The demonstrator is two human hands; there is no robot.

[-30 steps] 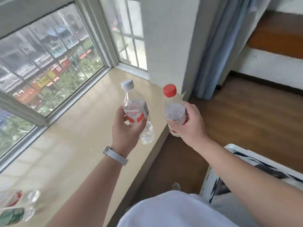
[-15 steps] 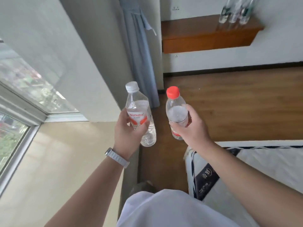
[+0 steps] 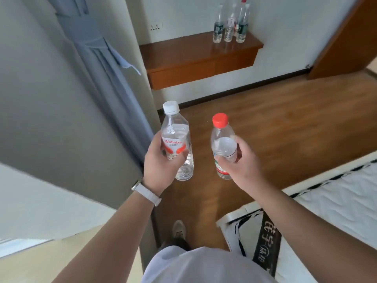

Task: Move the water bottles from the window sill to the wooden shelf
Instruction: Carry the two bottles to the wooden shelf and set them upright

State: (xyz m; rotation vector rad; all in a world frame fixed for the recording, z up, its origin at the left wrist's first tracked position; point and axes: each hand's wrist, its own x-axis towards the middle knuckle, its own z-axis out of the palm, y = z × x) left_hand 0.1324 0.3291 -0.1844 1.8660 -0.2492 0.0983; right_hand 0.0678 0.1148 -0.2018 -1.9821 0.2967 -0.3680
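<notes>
My left hand (image 3: 161,164) grips the white-capped bottle (image 3: 176,137) and my right hand (image 3: 242,160) the red-capped bottle (image 3: 222,144), both upright for carrying, well short of the wooden shelf (image 3: 183,52) where four bottles (image 3: 230,25) already stand.

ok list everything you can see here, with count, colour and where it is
clear plastic bottle with white cap: 1, red-and-white label, held upright in left hand
clear plastic bottle with red cap: 1, held upright in right hand
bottles on shelf: about 4, clear, clustered at its right end by the wall
wooden shelf: 1, brown, wall-mounted, ahead
wall socket: 1, white, above shelf's left end
curtain: 1, grey-blue, tied back, left
wooden floor: brown, centre
mattress: 1, white with black trim, lower right
shoe: 1, pale, on the floor below
wristwatch: 1, white, left wrist
left hand: gripping white-capped bottle
right hand: gripping red-capped bottle
</notes>
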